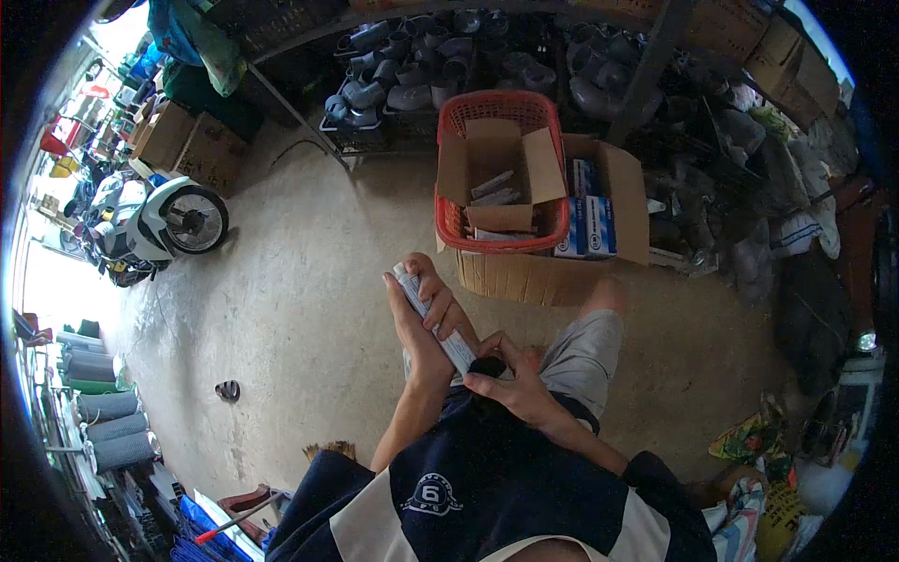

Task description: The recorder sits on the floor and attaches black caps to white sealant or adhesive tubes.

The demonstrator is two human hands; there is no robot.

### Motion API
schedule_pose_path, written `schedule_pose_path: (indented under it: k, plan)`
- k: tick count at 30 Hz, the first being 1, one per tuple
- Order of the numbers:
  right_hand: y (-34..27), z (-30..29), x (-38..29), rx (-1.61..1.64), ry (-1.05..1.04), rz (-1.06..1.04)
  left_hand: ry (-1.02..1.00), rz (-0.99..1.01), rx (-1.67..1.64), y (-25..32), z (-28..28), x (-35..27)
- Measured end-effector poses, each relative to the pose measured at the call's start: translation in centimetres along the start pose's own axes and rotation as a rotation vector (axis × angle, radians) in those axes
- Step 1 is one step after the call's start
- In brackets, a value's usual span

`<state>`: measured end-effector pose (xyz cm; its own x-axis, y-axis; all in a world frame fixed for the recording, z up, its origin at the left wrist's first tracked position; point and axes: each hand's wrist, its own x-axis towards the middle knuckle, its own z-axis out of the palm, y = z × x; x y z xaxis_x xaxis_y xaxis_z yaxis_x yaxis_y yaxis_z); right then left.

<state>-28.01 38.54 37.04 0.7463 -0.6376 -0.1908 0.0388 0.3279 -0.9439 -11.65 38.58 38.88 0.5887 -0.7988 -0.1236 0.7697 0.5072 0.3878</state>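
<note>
My left hand (428,327) is wrapped around a slim, pale printed tube (460,351) with a white tip at its far end. The tube slants from upper left to lower right above my lap. At its near end, the fingers of my right hand (520,386) pinch a small black item (488,366), possibly a cloth or cap; its exact kind cannot be told. Before me, a red plastic basket (506,246) holds an open cardboard box (546,168) with several pale narrow packs (495,193) inside.
Beneath the basket stands a larger cardboard box (534,281) with blue-and-white cartons (600,225). Grey pipe fittings (414,74) fill crates behind. A motorbike (151,214) stands at left, with mesh rolls (116,428) nearer. A dark ring-shaped object (227,390) lies on the concrete floor (309,281).
</note>
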Motion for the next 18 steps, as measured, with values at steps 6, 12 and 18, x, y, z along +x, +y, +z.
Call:
schedule_pose_path:
  k: [6, 12, 18]
  plan:
    - [2.0, -0.5, 0.1, -0.087, -0.012, -0.088, -0.027, 0.022, 0.242, -1.0, -1.1, 0.5]
    - [-1.4, -1.3, 1.7, -0.247, 0.321, -0.259, 0.025, 0.011, 0.174, -0.9, -2.5, 0.6]
    - [-3.8, 1.4, 4.3, -0.746, 0.156, -0.661, 0.077, -0.149, 0.316, -0.4, -0.2, 0.1]
